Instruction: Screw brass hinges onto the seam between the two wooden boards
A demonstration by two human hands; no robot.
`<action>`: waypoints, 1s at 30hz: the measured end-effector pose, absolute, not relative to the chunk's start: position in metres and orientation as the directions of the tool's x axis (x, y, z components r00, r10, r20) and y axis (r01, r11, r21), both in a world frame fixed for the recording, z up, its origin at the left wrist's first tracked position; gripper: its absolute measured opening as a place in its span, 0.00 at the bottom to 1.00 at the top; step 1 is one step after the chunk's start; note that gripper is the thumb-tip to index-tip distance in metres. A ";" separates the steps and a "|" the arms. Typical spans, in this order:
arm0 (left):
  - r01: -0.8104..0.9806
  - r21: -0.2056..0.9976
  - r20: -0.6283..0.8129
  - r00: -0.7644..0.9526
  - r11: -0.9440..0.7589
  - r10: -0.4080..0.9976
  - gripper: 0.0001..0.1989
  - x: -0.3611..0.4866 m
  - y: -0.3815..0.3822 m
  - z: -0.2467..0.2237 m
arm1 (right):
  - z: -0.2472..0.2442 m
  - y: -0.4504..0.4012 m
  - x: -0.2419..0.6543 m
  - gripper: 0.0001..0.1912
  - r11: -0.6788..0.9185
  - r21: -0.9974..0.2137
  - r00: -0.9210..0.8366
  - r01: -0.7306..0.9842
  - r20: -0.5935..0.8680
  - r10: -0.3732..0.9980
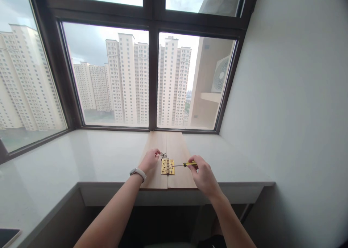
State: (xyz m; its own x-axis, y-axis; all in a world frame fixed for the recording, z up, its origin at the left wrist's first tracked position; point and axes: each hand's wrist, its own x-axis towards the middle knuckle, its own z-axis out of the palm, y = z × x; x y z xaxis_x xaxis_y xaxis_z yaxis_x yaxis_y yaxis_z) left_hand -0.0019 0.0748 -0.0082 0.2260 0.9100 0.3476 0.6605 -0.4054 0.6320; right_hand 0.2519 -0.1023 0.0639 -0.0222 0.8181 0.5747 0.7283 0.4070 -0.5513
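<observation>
A brass hinge (168, 167) lies across the seam between two light wooden boards (178, 146). Just behind it is a small pile of dark screws (163, 155). My left hand (150, 160), with a pale watch band at the wrist, is at the left edge of the pile; its thumb and fingers are pinched together, and what is between them is too small to make out. My right hand (202, 172) grips a screwdriver (189, 164) with a yellow and black handle. The shaft points left, its tip by the hinge's right leaf.
The boards rest on a white windowsill counter (108, 157), whose front edge runs below them. Dark window frames (153, 78) stand behind, and a white wall (293, 96) rises at the right. A dark flat object (8, 236) lies at the lower left corner.
</observation>
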 end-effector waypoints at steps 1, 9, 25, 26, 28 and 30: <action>0.664 0.619 0.363 0.232 -0.420 0.902 0.10 -0.004 0.072 -0.009 | 0.066 -0.102 0.252 0.04 0.408 -0.542 -0.037 0.735 0.569 0.822; 0.661 0.584 0.386 0.285 -0.472 0.877 0.11 -0.018 0.029 -0.012 | 0.078 -0.103 0.245 0.05 0.404 -0.481 -0.129 0.778 0.507 0.852; 0.749 0.406 0.247 0.462 -0.524 0.852 0.38 -0.005 -0.029 -0.001 | 0.124 -0.075 0.199 0.14 0.236 -0.139 -0.187 0.962 0.295 0.937; 0.735 0.399 0.224 0.502 -0.549 0.835 0.45 -0.004 -0.032 -0.001 | 0.127 -0.072 0.197 0.15 0.220 -0.095 -0.187 0.971 0.272 0.944; 0.727 0.375 0.185 0.549 -0.575 0.815 0.55 -0.002 -0.036 -0.001 | 0.134 -0.064 0.194 0.16 0.209 -0.030 -0.195 0.978 0.242 0.950; 0.738 0.345 0.174 0.557 -0.580 0.812 0.58 0.000 -0.038 -0.003 | 0.141 -0.057 0.191 0.16 0.225 0.007 -0.222 0.974 0.210 0.952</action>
